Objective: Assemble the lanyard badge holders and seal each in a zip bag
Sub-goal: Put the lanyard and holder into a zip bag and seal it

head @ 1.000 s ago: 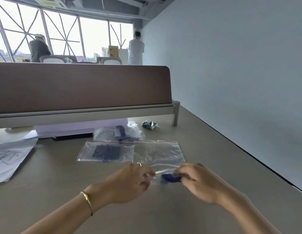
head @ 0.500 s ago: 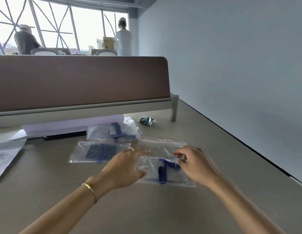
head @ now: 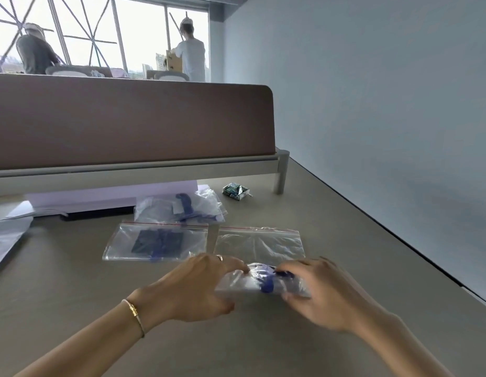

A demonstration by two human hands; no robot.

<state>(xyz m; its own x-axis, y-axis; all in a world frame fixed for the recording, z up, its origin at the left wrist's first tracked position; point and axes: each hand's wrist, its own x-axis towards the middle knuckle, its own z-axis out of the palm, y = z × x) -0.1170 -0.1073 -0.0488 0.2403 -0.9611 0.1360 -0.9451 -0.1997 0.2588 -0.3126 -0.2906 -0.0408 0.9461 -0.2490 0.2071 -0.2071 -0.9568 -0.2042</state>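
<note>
You held a zip bag (head: 244, 282) with a blue lanyard badge holder (head: 267, 281) inside, low over the tabletop (head: 73, 289) in front of you. Your left hand (head: 193, 287) pinched its left end and your right hand (head: 323, 292) gripped its right end, fingers curled on the plastic. Just behind it lay an empty zip bag (head: 259, 243). To the left of that one lay a filled bag (head: 157, 242), and farther back a crumpled bag (head: 179, 208).
</note>
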